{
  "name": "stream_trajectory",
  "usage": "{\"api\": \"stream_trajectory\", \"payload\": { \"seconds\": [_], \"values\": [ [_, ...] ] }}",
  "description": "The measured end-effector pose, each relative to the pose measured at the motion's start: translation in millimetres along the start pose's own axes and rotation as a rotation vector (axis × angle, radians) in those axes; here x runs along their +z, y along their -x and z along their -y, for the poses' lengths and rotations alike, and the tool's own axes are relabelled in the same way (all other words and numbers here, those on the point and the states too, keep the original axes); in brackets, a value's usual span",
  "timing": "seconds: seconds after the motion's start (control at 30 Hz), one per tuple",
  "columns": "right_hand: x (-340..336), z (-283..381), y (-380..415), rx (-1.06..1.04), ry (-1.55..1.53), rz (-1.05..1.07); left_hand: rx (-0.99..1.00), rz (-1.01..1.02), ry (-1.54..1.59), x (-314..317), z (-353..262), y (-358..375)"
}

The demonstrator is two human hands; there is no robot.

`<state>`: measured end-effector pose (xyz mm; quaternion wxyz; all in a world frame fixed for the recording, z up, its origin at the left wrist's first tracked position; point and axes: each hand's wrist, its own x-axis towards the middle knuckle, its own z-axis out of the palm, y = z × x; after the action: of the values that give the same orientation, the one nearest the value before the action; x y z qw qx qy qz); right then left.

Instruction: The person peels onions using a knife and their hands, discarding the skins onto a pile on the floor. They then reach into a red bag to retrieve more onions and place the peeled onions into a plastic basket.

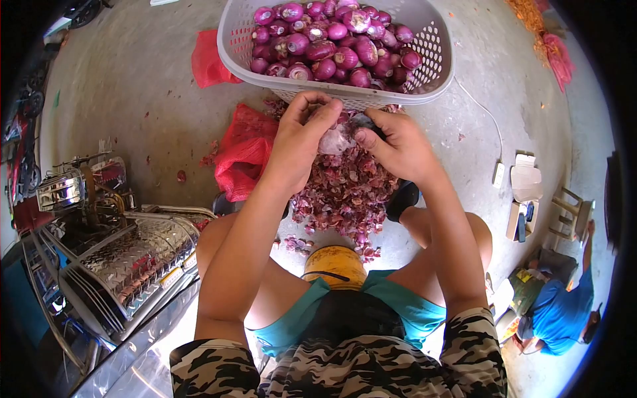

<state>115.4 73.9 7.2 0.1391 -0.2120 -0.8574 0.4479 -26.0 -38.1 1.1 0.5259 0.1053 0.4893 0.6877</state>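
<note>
My left hand [306,129] is closed, thumb against curled fingers, just below the near rim of a grey plastic basket [325,91]. Opposite it, my right hand [397,142] is closed too, its thumb pointing toward the left. What the fingers grip is too small or hidden to make out. Between the hands shows a pale, whitish translucent patch [337,140], and a dark shape [361,123] lies by the right fingertips. Below them spreads a heap of dry red onion skins [348,192]. Many peeled purple onions [345,58] fill the basket.
Red mesh sacks [245,152] lie left of the skins. A yellow container [335,265] stands between my legs. Shiny metal machinery [146,252] is at left. A power strip [498,174], cardboard box [524,199] and wooden stool [572,215] are at right, near another person in blue [561,308].
</note>
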Motion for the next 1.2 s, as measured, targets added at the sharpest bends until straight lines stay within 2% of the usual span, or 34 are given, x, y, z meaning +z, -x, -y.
{"api": "stream_trajectory", "payload": {
  "seconds": [0.2, 0.3, 0.5, 0.6, 0.8, 0.9, 1.0, 1.2],
  "values": [
    [2.4, -0.1, 0.2, 0.049, 0.064, -0.015, 0.003, 0.019, -0.06, 1.8, 3.4, -0.1],
    [6.1, -5.0, -1.1, -0.05, 0.087, -0.027, 0.006, 0.008, -0.064, 5.3, 3.6, -0.3],
    [5.2, 0.1, -2.6, -0.053, 0.188, 0.022, 0.011, -0.003, -0.09, -1.6, 9.6, -3.7],
    [7.8, 2.5, -1.4, -0.156, 0.247, 0.019, 0.033, -0.044, -0.096, -2.6, 12.0, -5.4],
    [10.7, 10.2, 4.2, -0.22, 0.332, 0.097, 0.019, -0.115, -0.031, 2.0, 1.9, -4.1],
    [7.2, 2.3, 2.1, -0.256, 0.275, -0.086, -0.028, -0.091, -0.051, 4.4, -3.2, -0.4],
    [1.8, -1.6, 0.1, -0.199, 0.284, -0.167, -0.05, -0.056, -0.072, 3.8, 0.4, -0.2],
    [5.1, 1.0, -1.0, -0.092, 0.347, -0.11, -0.106, 0.006, -0.1, 2.6, 2.0, 1.0]
  ]
}}
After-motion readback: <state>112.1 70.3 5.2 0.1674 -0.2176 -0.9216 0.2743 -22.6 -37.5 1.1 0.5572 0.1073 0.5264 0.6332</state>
